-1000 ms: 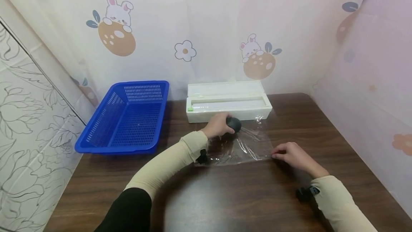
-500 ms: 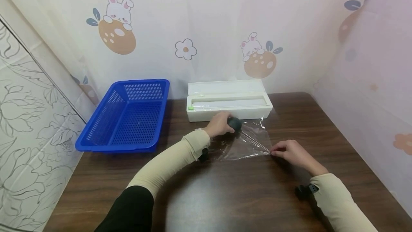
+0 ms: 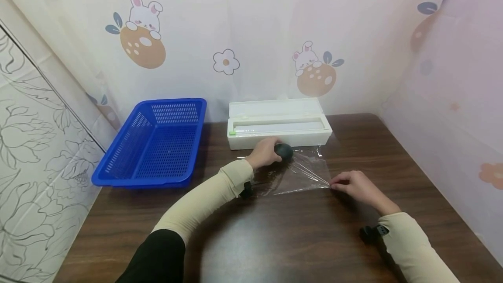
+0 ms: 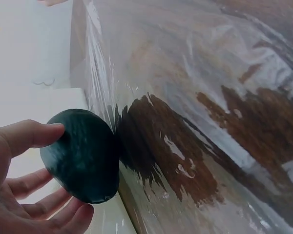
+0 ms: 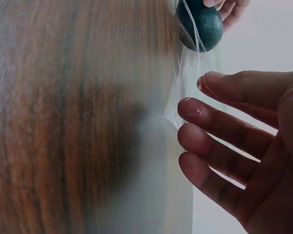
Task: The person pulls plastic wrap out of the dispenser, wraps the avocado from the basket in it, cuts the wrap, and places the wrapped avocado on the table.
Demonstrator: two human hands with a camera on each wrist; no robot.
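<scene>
Dark-green, smooth oval object [image 3: 285,152], gripped by the left hand [image 3: 265,152], rests on clear plastic film [image 3: 292,181]; spreading looks done, enclosing not. At four o'clock, the right hand [image 3: 356,188] pinches the film's corner.

A glossy, dark green, rounded object [image 4: 83,156], possibly an avocado, rests on clear plastic film [image 3: 300,181] spread over the bench [image 3: 251,239], the near right corner drawn into taut creases.

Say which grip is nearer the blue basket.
Left. The left grip is right of the blue basket; the right grip is farther right, pinching clear film.
</scene>
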